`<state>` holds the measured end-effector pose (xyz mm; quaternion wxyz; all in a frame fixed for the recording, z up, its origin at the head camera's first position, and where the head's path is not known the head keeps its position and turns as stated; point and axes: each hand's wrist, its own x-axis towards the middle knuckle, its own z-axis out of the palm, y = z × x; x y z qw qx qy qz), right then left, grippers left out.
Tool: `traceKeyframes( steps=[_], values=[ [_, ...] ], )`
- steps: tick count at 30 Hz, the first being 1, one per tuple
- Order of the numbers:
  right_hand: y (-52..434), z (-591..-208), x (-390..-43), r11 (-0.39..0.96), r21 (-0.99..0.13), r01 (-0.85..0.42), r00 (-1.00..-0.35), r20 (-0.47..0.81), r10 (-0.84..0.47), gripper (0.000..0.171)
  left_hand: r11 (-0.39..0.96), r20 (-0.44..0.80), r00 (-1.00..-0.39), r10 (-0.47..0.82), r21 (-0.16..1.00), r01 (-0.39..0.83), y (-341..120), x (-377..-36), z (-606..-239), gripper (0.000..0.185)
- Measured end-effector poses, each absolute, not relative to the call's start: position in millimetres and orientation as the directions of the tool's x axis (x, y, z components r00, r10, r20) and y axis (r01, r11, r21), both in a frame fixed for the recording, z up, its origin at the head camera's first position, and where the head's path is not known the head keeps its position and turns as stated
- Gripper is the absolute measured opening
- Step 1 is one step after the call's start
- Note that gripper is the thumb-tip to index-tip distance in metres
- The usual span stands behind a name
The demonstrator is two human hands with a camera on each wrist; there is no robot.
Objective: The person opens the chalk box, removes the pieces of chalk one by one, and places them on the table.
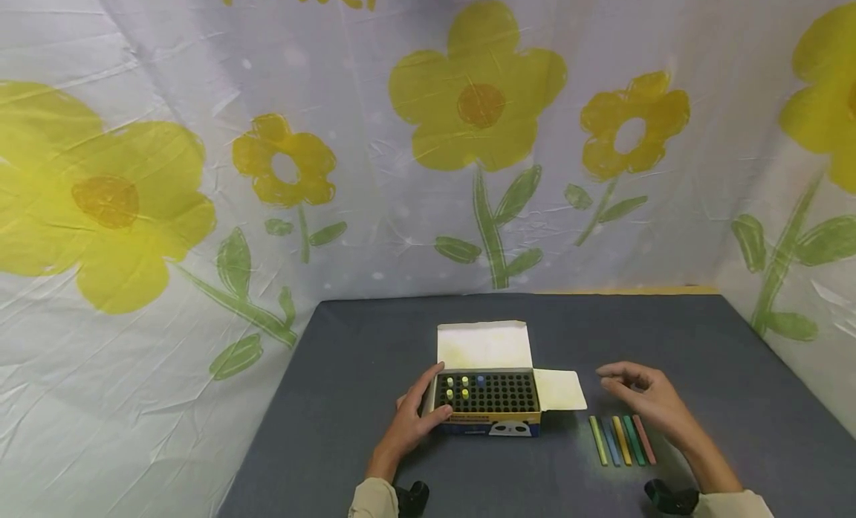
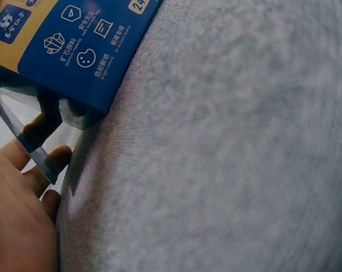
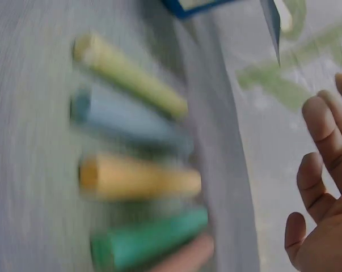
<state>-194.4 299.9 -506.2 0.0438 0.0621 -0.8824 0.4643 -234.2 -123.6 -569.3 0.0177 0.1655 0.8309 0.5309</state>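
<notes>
An open cardboard chalk box (image 1: 461, 429) sits on the table, holding a black grid of holes. Several yellow chalk ends and one blue chalk end (image 1: 481, 381) show in holes at its left part. My left hand (image 1: 406, 423) grips the box's left end, thumb at the front corner and index finger at the back. To the right, a row of loose chalk sticks lies side by side: pale yellow (image 1: 598, 441), blue (image 1: 611, 442), orange-yellow (image 3: 142, 178), green (image 3: 153, 238) and pink-red (image 1: 644, 440). My right hand (image 1: 654, 400) hovers beyond them, fingers loosely bent, holding nothing.
The box's lid (image 1: 484, 345) stands folded back, and a side flap (image 1: 560, 390) sticks out right, between the box and my right hand. The dark grey table (image 1: 374, 340) meets a white curtain (image 1: 374, 206) with yellow flowers behind and at the sides.
</notes>
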Motion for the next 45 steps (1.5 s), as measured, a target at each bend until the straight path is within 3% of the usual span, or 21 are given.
traceKeyframes(
  steps=[12, 27, 31, 45],
  values=[
    [247, -505, -212, 0.378, -0.86, -0.344, -0.939, 0.302, -0.167, 0.023, 0.37, 0.157, -0.94, 0.302, 0.89, 0.267, -125, -238, -572, 0.073],
    [181, -502, -225, 0.378, -0.761, -0.527, -0.849, 0.452, -0.273, 0.015, 0.385, 0.172, -0.936, 0.306, 0.877, 0.287, -123, -237, -571, 0.072],
    [166, -502, -228, 0.403, -0.747, -0.529, -0.848, 0.456, -0.27, 0.015, 0.391, 0.171, -0.937, 0.305, 0.875, 0.287, -123, -237, -570, 0.072],
    [124, -506, -234, 0.699, -0.565, -0.438, -0.874, 0.449, -0.185, 0.015, 0.38, 0.181, -0.934, 0.309, 0.877, 0.296, -125, -236, -573, 0.071]
  ],
)
